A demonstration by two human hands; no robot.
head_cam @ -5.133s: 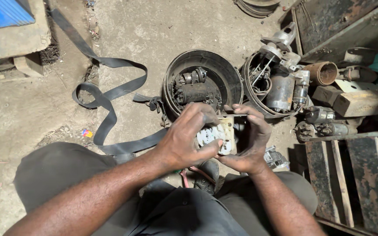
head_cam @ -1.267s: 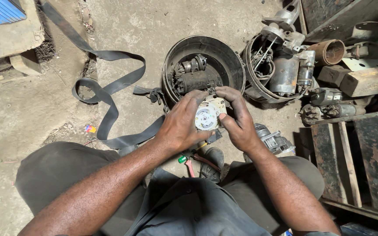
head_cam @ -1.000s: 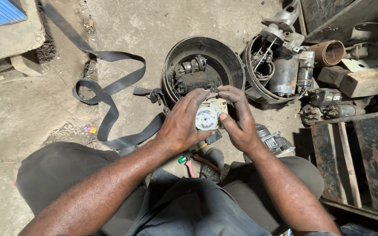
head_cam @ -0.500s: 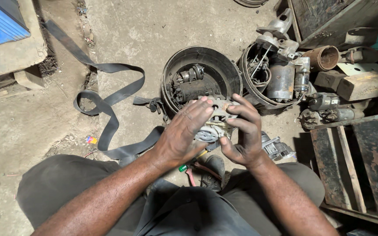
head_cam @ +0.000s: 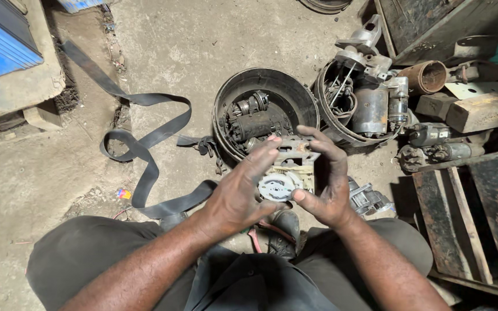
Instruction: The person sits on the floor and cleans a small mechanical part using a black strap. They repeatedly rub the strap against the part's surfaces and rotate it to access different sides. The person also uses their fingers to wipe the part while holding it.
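Head view: both hands hold a small pale part (head_cam: 286,173) with a round disc on its face, over the lap. Left hand (head_cam: 238,196) half-curled, fingers along the part's left side and top. Right hand (head_cam: 327,187) more open, fingers spread over the far edge, thumb pressing the near right corner. Best kept level, grip by the edges, disc uncovered. Round tub (head_cam: 265,112) of parts sits just beyond.
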